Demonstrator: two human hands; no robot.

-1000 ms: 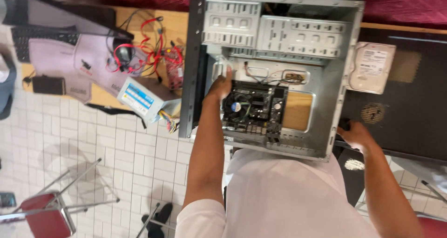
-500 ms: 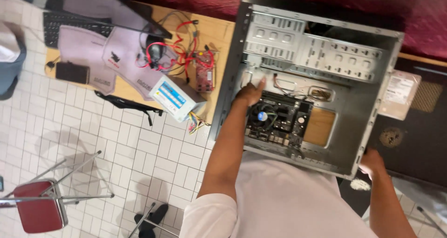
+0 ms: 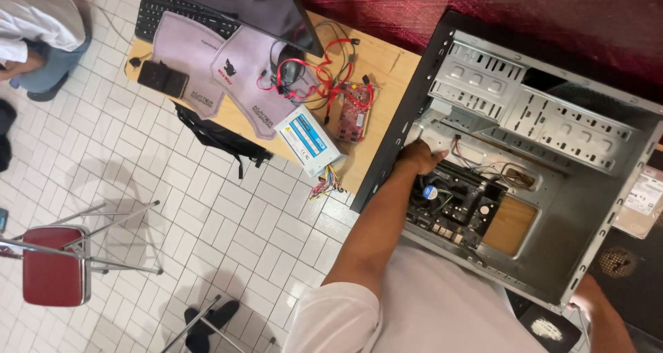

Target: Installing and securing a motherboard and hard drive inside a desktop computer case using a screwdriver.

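1. At the lower left of the frame a red chair (image 3: 52, 266) with metal legs stands on the white tiled floor (image 3: 228, 208); at the upper left a seated person's sleeve (image 3: 38, 11) shows.
2. Along the top left, a wooden tabletop (image 3: 376, 66) carries a black keyboard (image 3: 176, 14), grey mouse pads (image 3: 207, 66), a dark phone (image 3: 162, 79), a tangle of red cables (image 3: 314, 73), a red circuit board (image 3: 353, 111) and a boxy power supply (image 3: 309, 140) at its near edge, coloured wires trailing off it.
3. At centre, the left hand (image 3: 418, 156) reaches inside the open computer case (image 3: 587, 208), lying at the case's left inner wall just above the motherboard (image 3: 456, 204) and its round fan. Its fingers curl inward, but whether that grip is grasping anything I cannot tell.
4. The case lies on its side, filling the right half of the frame, with drive bays (image 3: 525, 108) across its top.
5. At the lower right, the right hand (image 3: 587, 294) sits at the case's bottom right corner, touching the metal edge; its grip is half hidden, so clenched or released cannot be told.
6. A hard drive (image 3: 642, 201) lies just right of the case.
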